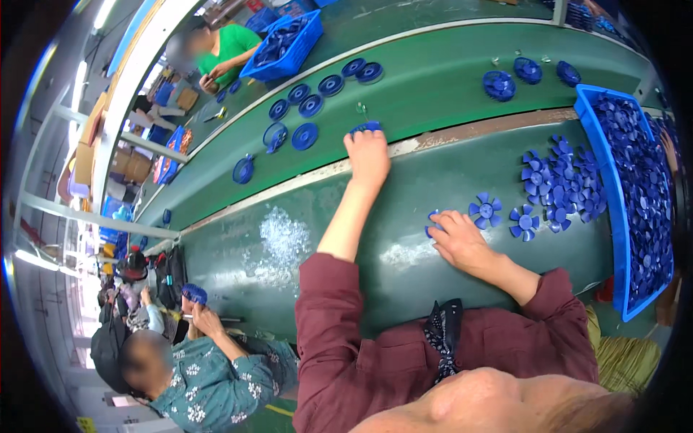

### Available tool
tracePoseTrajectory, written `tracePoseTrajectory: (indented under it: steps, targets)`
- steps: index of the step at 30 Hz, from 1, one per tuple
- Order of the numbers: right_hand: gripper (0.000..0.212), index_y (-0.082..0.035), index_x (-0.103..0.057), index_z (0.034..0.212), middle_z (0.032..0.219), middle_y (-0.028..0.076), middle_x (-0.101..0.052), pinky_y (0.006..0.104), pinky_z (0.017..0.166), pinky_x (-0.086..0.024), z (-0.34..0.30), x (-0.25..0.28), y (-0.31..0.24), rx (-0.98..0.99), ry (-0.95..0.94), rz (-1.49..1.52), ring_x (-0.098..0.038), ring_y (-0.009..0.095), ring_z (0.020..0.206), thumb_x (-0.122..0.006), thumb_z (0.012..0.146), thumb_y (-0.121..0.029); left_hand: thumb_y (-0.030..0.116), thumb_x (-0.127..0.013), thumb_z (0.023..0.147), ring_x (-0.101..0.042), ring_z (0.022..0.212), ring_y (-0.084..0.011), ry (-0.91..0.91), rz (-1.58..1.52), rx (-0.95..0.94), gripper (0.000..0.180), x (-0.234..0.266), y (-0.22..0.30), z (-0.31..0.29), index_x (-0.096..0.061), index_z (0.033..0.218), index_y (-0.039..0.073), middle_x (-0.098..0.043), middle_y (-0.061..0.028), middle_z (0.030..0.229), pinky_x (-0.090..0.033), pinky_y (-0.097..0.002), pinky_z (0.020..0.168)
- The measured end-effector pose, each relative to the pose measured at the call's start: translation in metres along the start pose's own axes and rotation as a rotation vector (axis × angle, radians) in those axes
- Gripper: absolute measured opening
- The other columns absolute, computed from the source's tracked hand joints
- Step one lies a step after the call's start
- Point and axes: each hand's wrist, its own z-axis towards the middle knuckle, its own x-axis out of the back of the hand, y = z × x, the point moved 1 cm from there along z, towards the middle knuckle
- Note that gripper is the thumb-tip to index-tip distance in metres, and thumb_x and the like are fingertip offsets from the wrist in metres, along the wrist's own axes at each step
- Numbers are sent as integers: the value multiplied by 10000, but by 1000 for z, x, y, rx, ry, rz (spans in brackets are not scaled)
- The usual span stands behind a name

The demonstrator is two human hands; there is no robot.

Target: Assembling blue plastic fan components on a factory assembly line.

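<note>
My left hand (369, 155) reaches out to the green belt, its fingers closed on the edge of a blue round fan housing (365, 126). A thin clear piece (362, 110) sticks up just beyond that housing. Low over the table, my right hand (463, 242) has its fingers curled on a blue fan impeller (432, 224), which they mostly cover. Two loose impellers lie to the right of that hand, one five- or six-bladed impeller (485, 209) and another impeller (524, 222). Beyond them is a heaped pile of impellers (559, 180).
A blue crate (617, 216) full of impellers stands at the right. Small clear pieces (283, 237) lie heaped left of my arm. Round blue housings (310, 106) sit along the belt (433, 79). One co-worker (209, 368) holds a blue part at the left; another (231, 54) works across the belt.
</note>
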Motion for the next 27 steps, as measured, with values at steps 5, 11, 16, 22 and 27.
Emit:
tracePoseTrajectory:
  steps: [5,11,16,22,27]
  targets:
    - [343,-28,-581,1024,1151,140,-522,411,852,-428,-1,0,5,2,-11,16,-485,313,1070,-684,705,-102,183,-607,797,-601,877,-319,-287,-396,228,312,101,51,-58,-551,1061,25,-619,-159,877,-478,-422,745]
    - [338,-6,-575,1068,1103,181,-544,403,873,-450,2,-2,19,-31,90,171,-520,357,1019,-655,741,-44,216,-607,809,-608,904,-316,-402,-587,233,263,96,51,-94,-615,1013,51,-635,-131,918,-484,-406,778]
    - [382,-37,-573,1043,944,130,-534,420,761,-456,5,8,13,-170,-37,8,-522,325,923,-715,693,-93,190,-641,790,-558,907,-334,-290,-446,175,272,88,24,-105,-613,1009,31,-598,-135,939,-466,-422,788]
    - [310,-11,-566,974,924,158,-546,440,721,-469,2,18,2,-271,-155,18,-573,349,881,-693,710,-112,194,-615,834,-598,725,-307,-396,-748,463,229,79,26,-128,-599,956,1,-622,-154,803,-478,-392,713]
    - [309,-35,-585,1008,905,149,-570,437,719,-471,1,22,2,-244,-266,-80,-578,352,835,-667,729,-140,233,-566,928,-543,734,-90,-178,-1636,989,271,91,45,-139,-577,986,-31,-605,-26,844,-464,-265,660]
